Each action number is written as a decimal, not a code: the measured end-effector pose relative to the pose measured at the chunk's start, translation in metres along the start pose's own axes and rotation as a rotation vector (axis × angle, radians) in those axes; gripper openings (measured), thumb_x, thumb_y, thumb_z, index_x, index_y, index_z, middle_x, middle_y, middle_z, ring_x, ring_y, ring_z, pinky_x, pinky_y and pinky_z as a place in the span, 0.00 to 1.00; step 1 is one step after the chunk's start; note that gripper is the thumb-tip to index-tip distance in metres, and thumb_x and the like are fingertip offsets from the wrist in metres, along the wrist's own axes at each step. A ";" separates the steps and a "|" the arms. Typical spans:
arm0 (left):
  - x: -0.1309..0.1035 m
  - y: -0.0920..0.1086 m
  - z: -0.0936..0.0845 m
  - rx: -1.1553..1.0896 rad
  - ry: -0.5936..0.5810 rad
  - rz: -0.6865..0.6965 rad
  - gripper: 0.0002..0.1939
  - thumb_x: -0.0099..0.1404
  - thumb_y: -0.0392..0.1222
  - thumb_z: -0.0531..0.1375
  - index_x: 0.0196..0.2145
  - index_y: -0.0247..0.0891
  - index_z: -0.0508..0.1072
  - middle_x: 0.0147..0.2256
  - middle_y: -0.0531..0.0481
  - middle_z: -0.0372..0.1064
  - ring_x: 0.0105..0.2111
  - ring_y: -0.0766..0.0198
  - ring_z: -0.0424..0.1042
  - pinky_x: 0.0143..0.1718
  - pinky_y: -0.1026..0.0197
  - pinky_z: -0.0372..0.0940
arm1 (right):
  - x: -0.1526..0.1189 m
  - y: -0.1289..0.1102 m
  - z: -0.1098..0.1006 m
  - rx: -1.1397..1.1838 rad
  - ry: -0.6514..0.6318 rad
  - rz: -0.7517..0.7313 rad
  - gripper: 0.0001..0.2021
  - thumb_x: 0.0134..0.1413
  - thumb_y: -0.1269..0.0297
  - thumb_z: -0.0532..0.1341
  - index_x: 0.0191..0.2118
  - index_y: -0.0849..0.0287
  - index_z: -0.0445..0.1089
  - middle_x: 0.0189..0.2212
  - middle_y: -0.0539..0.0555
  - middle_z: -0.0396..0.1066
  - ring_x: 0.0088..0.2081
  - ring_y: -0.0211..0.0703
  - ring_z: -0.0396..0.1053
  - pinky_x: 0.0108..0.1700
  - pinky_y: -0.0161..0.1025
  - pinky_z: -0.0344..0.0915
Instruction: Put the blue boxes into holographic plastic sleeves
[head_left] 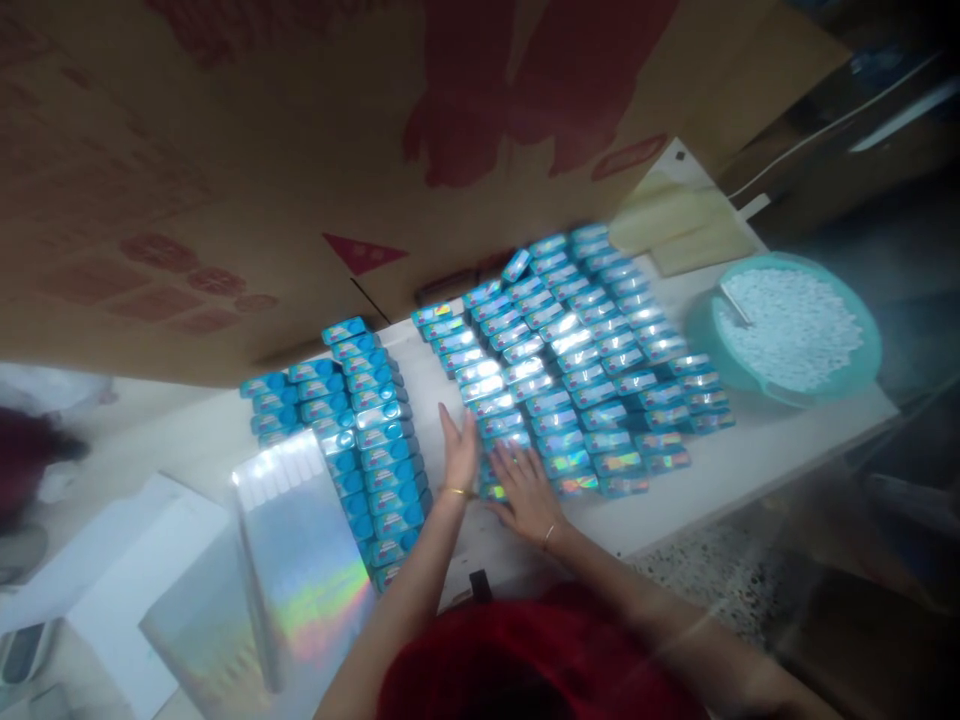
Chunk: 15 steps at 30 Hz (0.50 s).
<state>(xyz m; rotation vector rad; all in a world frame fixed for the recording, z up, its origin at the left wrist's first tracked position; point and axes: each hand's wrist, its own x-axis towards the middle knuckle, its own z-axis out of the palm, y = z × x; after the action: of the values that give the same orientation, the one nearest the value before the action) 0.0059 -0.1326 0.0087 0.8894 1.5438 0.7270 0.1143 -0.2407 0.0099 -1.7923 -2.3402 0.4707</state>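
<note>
Many small blue boxes with shiny fronts lie in rows on the white table. My left hand stands on edge at the left side of these rows, its thumb and fingers apart. Against the near left corner of the same rows rests my right hand, fingers stretched over the boxes and thumb out to the side. Neither hand has anything in its grip. To the left is a second group of stacked blue boxes, separated from the first by a strip of tabletop.
A large printed cardboard box walls off the back. On the right stands a turquoise basin full of small white pieces. Shiny holographic sheets and white paper lie at left. A yellowish sheet sits behind the basin.
</note>
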 end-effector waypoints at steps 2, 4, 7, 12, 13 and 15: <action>-0.005 -0.003 0.008 -0.031 -0.123 -0.034 0.38 0.67 0.63 0.45 0.67 0.40 0.43 0.68 0.43 0.37 0.67 0.58 0.40 0.67 0.53 0.42 | -0.001 0.001 0.000 -0.014 -0.011 0.013 0.36 0.61 0.52 0.52 0.69 0.65 0.42 0.68 0.62 0.41 0.69 0.58 0.37 0.65 0.61 0.44; -0.011 -0.003 0.018 -0.041 -0.173 -0.010 0.37 0.67 0.63 0.44 0.66 0.39 0.46 0.68 0.44 0.38 0.67 0.59 0.39 0.67 0.53 0.41 | -0.004 0.001 -0.002 -0.020 -0.002 0.022 0.36 0.62 0.53 0.51 0.69 0.66 0.39 0.68 0.64 0.40 0.69 0.57 0.37 0.66 0.61 0.43; -0.019 0.005 0.004 0.035 -0.131 0.100 0.36 0.66 0.60 0.50 0.65 0.38 0.52 0.67 0.42 0.45 0.67 0.56 0.45 0.66 0.51 0.44 | -0.010 -0.001 -0.007 0.000 0.028 0.012 0.36 0.63 0.54 0.50 0.69 0.64 0.36 0.68 0.63 0.40 0.69 0.56 0.36 0.66 0.61 0.43; -0.028 0.018 -0.141 0.358 0.112 0.477 0.27 0.67 0.51 0.53 0.61 0.39 0.59 0.55 0.41 0.66 0.56 0.57 0.66 0.60 0.50 0.58 | -0.004 -0.024 -0.013 0.094 0.086 -0.061 0.34 0.63 0.55 0.51 0.69 0.58 0.38 0.68 0.61 0.40 0.69 0.57 0.35 0.65 0.64 0.43; -0.028 0.018 -0.179 0.463 0.191 0.495 0.25 0.67 0.50 0.52 0.58 0.38 0.63 0.52 0.41 0.69 0.53 0.56 0.68 0.58 0.50 0.59 | 0.001 -0.033 -0.013 0.110 0.094 -0.089 0.33 0.63 0.56 0.51 0.69 0.58 0.39 0.68 0.61 0.41 0.69 0.57 0.35 0.65 0.64 0.43; -0.021 0.015 -0.248 0.651 0.309 0.502 0.22 0.68 0.48 0.49 0.56 0.36 0.65 0.49 0.40 0.71 0.51 0.54 0.69 0.56 0.47 0.60 | 0.016 -0.057 -0.011 0.139 0.099 -0.152 0.32 0.63 0.56 0.51 0.69 0.58 0.43 0.68 0.60 0.43 0.69 0.56 0.35 0.65 0.64 0.43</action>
<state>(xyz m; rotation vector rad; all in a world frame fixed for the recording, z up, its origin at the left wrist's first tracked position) -0.2361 -0.1360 0.0704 1.7576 1.8953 0.7424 0.0610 -0.2373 0.0383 -1.5286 -2.2930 0.4972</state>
